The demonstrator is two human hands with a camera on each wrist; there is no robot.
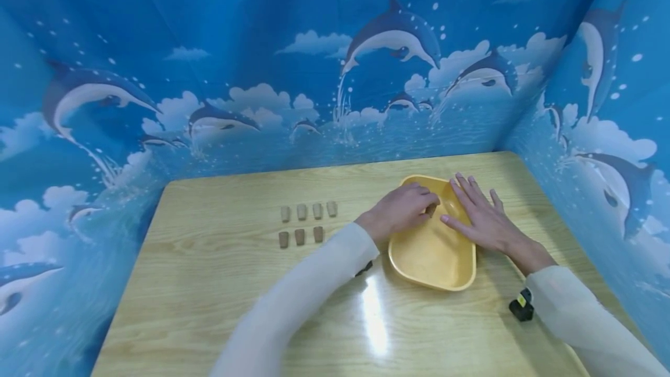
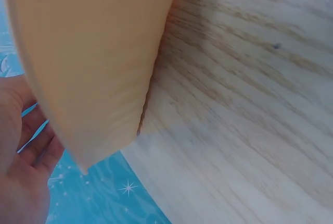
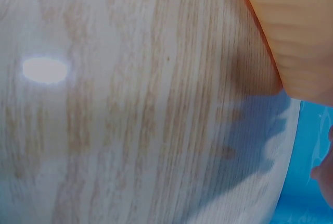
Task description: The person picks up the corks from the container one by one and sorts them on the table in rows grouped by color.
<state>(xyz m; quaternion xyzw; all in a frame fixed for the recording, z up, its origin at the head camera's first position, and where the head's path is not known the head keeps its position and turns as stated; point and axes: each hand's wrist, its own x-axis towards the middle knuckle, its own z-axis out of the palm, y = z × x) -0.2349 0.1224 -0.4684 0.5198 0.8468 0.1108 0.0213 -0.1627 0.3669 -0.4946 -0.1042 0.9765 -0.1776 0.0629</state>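
A yellow plastic tub [image 1: 431, 255] stands at the right of the table. My left hand [image 1: 400, 208] reaches over its left side and pinches a small brown tapered piece [image 1: 431, 210] inside it. In the left wrist view the tub's outer wall [image 2: 88, 62] hides much of the work, and only part of that hand [image 2: 26, 156] shows. My right hand [image 1: 484, 223], fingers spread, rests at the tub's right rim. Left of the tub lie two rows of small tapered pieces: several light tan ones [image 1: 301, 212] behind and three brown ones [image 1: 299, 237] in front.
The wood-grain table [image 1: 209, 284] meets a blue dolphin-print curtain [image 1: 251, 74] at the back and right. A bright reflection lies on the tabletop in front of the tub. A small black device [image 1: 521, 306] sits at the right wrist.
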